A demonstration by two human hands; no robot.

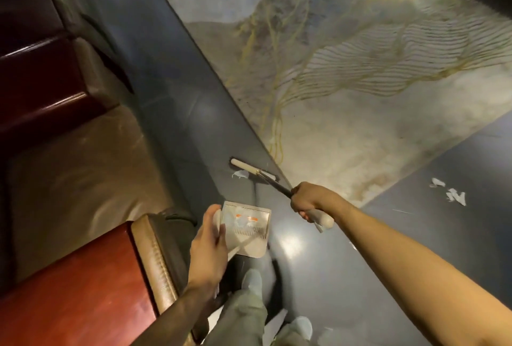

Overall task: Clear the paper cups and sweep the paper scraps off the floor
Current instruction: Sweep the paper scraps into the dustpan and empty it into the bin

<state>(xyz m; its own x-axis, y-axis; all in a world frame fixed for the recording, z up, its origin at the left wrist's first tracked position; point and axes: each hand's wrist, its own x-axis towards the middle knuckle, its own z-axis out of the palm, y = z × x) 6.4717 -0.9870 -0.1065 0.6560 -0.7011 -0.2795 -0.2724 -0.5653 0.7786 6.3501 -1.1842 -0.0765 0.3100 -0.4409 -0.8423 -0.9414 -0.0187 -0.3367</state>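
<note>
The right forearm (415, 268) fills the lower right corner, reaching out over the dark, glossy floor (318, 268). At the bottom edge are the person's grey-green trousers (243, 315) and two pale shoes (252, 280), both blurred.

The right hand (310, 201) is clenched around the broom handle (321, 219), gripping where the thin black shaft meets a pale grip; the end of the grip sticks out below the fist. The shaft runs up and to the left to the broom head (253, 171), a pale bar on the dark floor just beside the edge of the rug (360, 82). A white paper scrap (239, 174) lies on the floor against the near side of the broom head.

The left hand (207, 237) holds the dustpan (250, 243), its fingers wrapped around the pale handle and the thumb up along the pan's left edge. The pan is pale and square with a ridged comb strip across it. Inside it are some whitish bits (235, 219) and a patch of orange, too blurred to make out. I cannot tell whether the pan touches the floor or is held just above it.

More torn white scraps (450, 194) lie in a loose cluster on the dark floor to the right, well apart from the broom and near the corner of the rug. The rug is pale, with yellow wavy lines and grey patches.

Along the left side is a seat (83, 179) with a brown leather cushion and glossy red-brown wood, and its near corner is just beside the left hand.
</note>
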